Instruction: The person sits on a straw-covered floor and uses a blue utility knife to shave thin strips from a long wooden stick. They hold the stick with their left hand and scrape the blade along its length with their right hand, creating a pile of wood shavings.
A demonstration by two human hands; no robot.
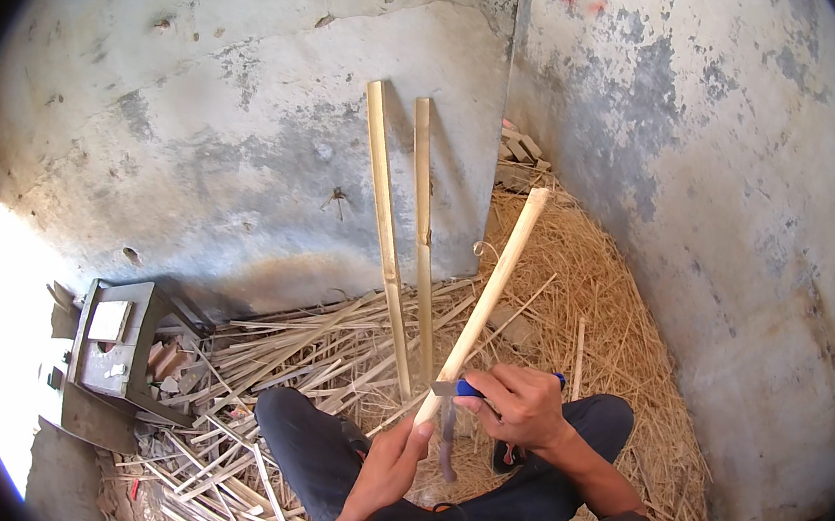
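My left hand (387,471) is closed around the lower end of a pale split bamboo strip (496,286). The strip slants up and away to the right, its far end in the air. My right hand (521,407) grips a knife (468,388) by its blue handle. The knife's short metal blade lies across the strip just above my left fingers. A thin curl (485,250) shows beside the strip's upper part. Below the blade, between my legs, a dark, narrow upright piece (448,444) is partly visible; its kind is unclear.
Two bamboo lengths (383,177) lean on the grey wall (253,94) ahead. Loose strips (330,337) pile up at left, and shavings (604,309) heap along the right wall. An overturned wooden stool-like frame (123,348) sits at left by broken bricks. Bricks (522,147) lie in the far corner.
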